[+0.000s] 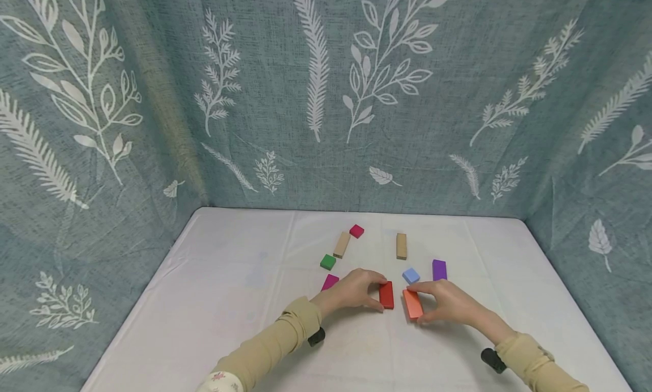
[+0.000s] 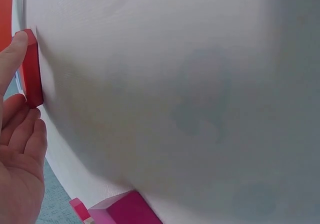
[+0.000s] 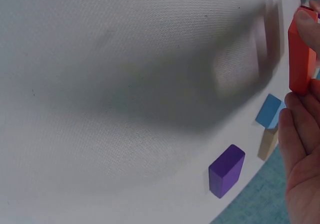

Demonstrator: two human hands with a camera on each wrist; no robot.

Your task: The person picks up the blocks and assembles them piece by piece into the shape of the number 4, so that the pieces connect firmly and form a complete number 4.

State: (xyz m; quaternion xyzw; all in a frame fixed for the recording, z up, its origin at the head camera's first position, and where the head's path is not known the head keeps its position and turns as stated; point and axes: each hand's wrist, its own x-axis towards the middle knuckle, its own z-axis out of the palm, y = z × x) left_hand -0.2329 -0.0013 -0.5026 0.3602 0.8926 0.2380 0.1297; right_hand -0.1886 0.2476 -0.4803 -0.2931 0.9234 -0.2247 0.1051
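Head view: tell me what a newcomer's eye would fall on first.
Probably the red rectangular block, pinched by the person's left hand, and the orange rectangular block, pinched by the right hand, side by side with a gap between them. Next, likely the blue-grey fabric curtain with white leaf prints, hanging behind the white table.

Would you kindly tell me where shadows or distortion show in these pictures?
Head view: soft shadows near the left hand and right hand; left wrist: a broad shadow beside the red block, table edge bowed; right wrist: a dark shadow beside the orange block.
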